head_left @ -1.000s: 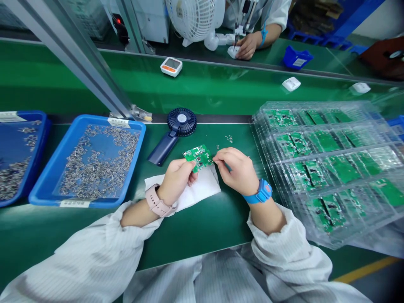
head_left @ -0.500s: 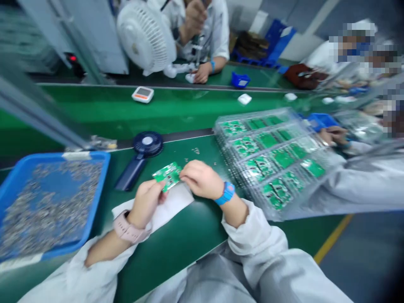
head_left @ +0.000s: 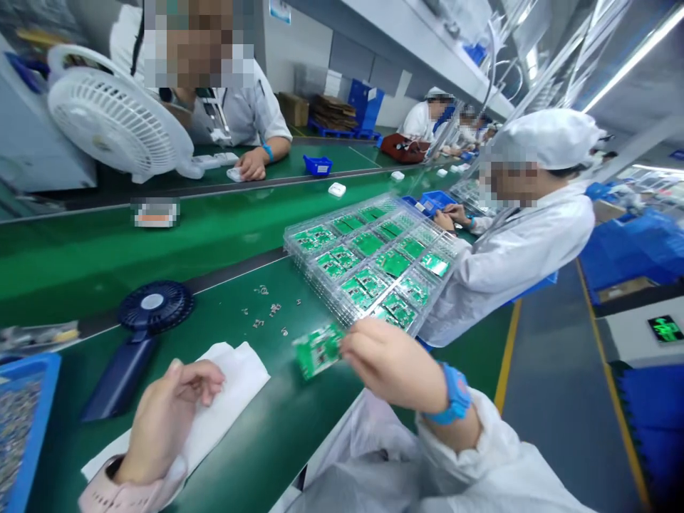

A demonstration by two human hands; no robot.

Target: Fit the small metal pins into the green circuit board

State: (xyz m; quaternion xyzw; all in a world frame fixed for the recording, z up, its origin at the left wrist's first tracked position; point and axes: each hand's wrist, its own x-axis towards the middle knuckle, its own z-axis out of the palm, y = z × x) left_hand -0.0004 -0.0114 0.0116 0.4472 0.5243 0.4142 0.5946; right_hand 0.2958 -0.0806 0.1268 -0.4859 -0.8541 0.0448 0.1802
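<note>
A green circuit board (head_left: 319, 349) is pinched by its right edge in my right hand (head_left: 392, 363), above the green bench. Its outline is slightly blurred. My left hand (head_left: 171, 410) holds nothing, its fingers loosely curled and apart over a folded white sheet (head_left: 240, 381). Beyond the held board lies a stack of clear plastic trays (head_left: 319, 286), its top compartments filled with similar green boards. Several small metal parts (head_left: 275, 309) lie scattered on the bench to the left of that stack.
A dark blue handheld fan (head_left: 120, 374) lies left of the sheet. At the left edge sits a blue bin (head_left: 50, 377) of small metal pieces. One co-worker (head_left: 507, 249) sits at the right; another person (head_left: 267, 107) works across the green strip, beside a white fan (head_left: 115, 114).
My left hand has let go of the circuit board. My right hand now carries it alone, towards the clear tray stack. The view has swung up and to the right.
</note>
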